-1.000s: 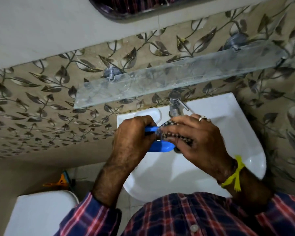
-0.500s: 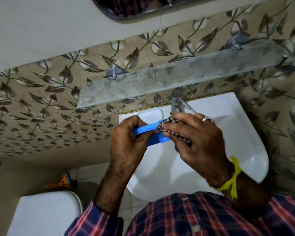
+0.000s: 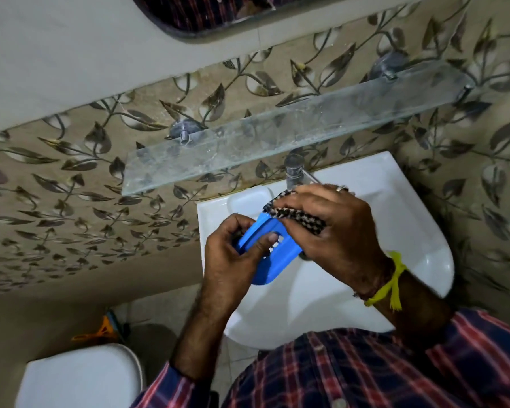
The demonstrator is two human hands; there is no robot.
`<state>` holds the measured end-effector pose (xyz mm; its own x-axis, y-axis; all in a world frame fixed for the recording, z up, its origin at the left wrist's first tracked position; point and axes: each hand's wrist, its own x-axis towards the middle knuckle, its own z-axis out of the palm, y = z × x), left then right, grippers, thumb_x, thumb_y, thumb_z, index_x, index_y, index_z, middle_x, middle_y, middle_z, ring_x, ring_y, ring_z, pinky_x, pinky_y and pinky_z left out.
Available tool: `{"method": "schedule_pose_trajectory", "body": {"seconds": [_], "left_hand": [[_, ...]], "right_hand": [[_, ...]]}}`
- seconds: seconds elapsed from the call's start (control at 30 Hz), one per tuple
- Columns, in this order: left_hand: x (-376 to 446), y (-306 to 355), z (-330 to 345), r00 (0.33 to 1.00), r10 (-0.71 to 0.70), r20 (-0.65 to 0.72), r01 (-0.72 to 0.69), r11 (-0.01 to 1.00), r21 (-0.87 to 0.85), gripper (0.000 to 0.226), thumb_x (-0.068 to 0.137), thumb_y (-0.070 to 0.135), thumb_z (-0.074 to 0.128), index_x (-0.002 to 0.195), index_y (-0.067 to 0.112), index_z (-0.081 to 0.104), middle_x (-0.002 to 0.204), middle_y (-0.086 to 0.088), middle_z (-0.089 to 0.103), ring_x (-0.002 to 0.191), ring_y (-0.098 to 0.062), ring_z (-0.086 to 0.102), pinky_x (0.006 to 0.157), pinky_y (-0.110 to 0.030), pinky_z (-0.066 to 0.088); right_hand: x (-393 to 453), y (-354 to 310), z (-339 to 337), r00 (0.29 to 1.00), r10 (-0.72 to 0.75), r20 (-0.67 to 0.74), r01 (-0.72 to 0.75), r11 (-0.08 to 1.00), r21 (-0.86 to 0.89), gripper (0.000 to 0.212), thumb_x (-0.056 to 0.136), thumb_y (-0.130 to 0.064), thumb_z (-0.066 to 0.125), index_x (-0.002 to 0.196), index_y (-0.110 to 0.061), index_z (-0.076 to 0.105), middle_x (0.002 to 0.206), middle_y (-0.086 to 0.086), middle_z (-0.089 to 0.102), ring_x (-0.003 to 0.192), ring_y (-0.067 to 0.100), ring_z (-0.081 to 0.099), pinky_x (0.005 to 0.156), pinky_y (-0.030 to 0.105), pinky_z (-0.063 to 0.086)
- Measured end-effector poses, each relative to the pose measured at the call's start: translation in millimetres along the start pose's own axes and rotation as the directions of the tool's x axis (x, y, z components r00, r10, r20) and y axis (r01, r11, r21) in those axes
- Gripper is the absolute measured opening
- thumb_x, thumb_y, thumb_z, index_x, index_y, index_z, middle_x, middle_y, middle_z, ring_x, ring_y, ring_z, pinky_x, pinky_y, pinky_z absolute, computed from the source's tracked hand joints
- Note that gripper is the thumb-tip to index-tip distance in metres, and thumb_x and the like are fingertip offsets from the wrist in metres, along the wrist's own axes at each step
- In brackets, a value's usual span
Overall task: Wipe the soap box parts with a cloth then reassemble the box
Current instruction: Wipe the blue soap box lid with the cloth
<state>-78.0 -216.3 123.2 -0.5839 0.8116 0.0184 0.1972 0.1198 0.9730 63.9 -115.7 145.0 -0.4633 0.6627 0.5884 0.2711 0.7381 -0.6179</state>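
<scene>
Over the white sink (image 3: pixel 418 231) I hold a blue soap box part (image 3: pixel 273 260), a slotted tray tilted with its flat face toward me. My left hand (image 3: pixel 233 254) grips its left end, thumb across the slots. My right hand (image 3: pixel 333 231) presses a black-and-beige patterned cloth (image 3: pixel 295 214) against the part's upper right edge. Other parts of the soap box are not visible.
A metal tap (image 3: pixel 293 169) stands at the sink's back, just behind my right hand. A glass shelf (image 3: pixel 277 136) juts from the leaf-patterned wall above. A white toilet lid (image 3: pixel 77 378) is at the lower left, with an orange object (image 3: pixel 103 331) on the floor beside it.
The blue part has turned from edge-on to showing its slotted face, and its lower end now hangs further down. My right hand with the cloth has shifted to its upper right edge.
</scene>
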Motion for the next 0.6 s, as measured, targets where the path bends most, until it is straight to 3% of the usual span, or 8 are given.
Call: {"method": "schedule_pose_trajectory", "body": {"seconds": [0.07, 0.13, 0.2, 0.33, 0.43, 0.5, 0.6], "left_hand": [[7, 4, 0, 0.997, 0.009, 0.072, -0.020, 0.988, 0.155, 0.019, 0.073, 0.029, 0.084, 0.076, 0.035, 0.066, 0.070, 0.013, 0.068, 0.065, -0.011, 0.065, 0.062, -0.032, 0.056], [8, 9, 3, 0.999, 0.027, 0.046, -0.038, 0.968, 0.249, 0.019, 0.078, 0.032, 0.080, 0.070, 0.026, 0.064, 0.062, 0.006, 0.064, 0.060, -0.021, 0.062, 0.059, -0.044, 0.056], [4, 10, 5, 0.996, 0.090, -0.009, -0.082, 0.943, 0.321, 0.030, 0.079, 0.039, 0.073, 0.069, 0.015, 0.060, 0.060, -0.004, 0.062, 0.060, -0.029, 0.057, 0.057, -0.047, 0.051], [-2, 9, 7, 0.992, 0.094, -0.080, -0.076, 0.976, 0.202, 0.027, 0.082, 0.029, 0.074, 0.075, 0.006, 0.062, 0.066, -0.016, 0.063, 0.064, -0.039, 0.059, 0.060, -0.052, 0.050], [3, 9, 6, 0.992, 0.050, -0.120, -0.047, 0.998, 0.030, 0.018, 0.086, 0.010, 0.077, 0.078, 0.002, 0.063, 0.071, -0.021, 0.064, 0.060, -0.026, 0.063, 0.058, -0.038, 0.052], [2, 8, 5, 0.992, 0.078, -0.104, -0.082, 0.996, -0.030, 0.015, 0.086, 0.010, 0.076, 0.080, 0.003, 0.064, 0.071, -0.019, 0.064, 0.059, -0.016, 0.062, 0.057, -0.025, 0.051], [2, 6, 11, 0.992, 0.065, -0.108, -0.073, 0.995, -0.071, 0.014, 0.086, 0.005, 0.075, 0.078, 0.007, 0.064, 0.066, -0.006, 0.065, 0.057, -0.008, 0.060, 0.054, -0.019, 0.049]], "right_hand": [[3, -2, 0, 0.999, -0.033, 0.036, 0.034, 0.999, -0.026, 0.022, 0.080, -0.015, 0.074, 0.101, -0.019, 0.079, 0.101, -0.001, 0.076, 0.094, 0.020, 0.071, 0.080, 0.037, 0.058], [2, -3, 0, 0.995, -0.032, 0.092, 0.037, 0.998, -0.046, 0.022, 0.082, -0.022, 0.073, 0.104, -0.021, 0.078, 0.104, -0.003, 0.074, 0.095, 0.017, 0.069, 0.080, 0.036, 0.057], [0, -4, -4, 0.989, -0.011, 0.150, 0.018, 0.999, -0.041, 0.024, 0.087, -0.033, 0.068, 0.108, -0.024, 0.077, 0.108, -0.005, 0.071, 0.099, 0.014, 0.067, 0.083, 0.034, 0.055], [10, 2, -6, 0.988, 0.036, 0.153, -0.042, 0.999, 0.034, 0.020, 0.094, -0.029, 0.065, 0.104, -0.017, 0.077, 0.105, -0.002, 0.071, 0.098, 0.016, 0.068, 0.083, 0.039, 0.055], [9, -2, 1, 0.996, 0.007, 0.087, -0.014, 0.997, 0.081, 0.017, 0.093, -0.023, 0.068, 0.104, -0.014, 0.077, 0.107, 0.002, 0.073, 0.100, 0.019, 0.069, 0.085, 0.039, 0.055], [3, -4, 2, 1.000, -0.021, 0.003, 0.020, 0.995, 0.094, 0.017, 0.091, -0.023, 0.070, 0.103, -0.013, 0.078, 0.106, 0.003, 0.074, 0.100, 0.018, 0.070, 0.085, 0.037, 0.056], [14, -2, 5, 0.996, 0.090, -0.029, -0.084, 0.983, 0.165, 0.014, 0.089, -0.020, 0.071, 0.096, -0.011, 0.079, 0.098, 0.001, 0.076, 0.094, 0.015, 0.071, 0.084, 0.040, 0.056]]}}
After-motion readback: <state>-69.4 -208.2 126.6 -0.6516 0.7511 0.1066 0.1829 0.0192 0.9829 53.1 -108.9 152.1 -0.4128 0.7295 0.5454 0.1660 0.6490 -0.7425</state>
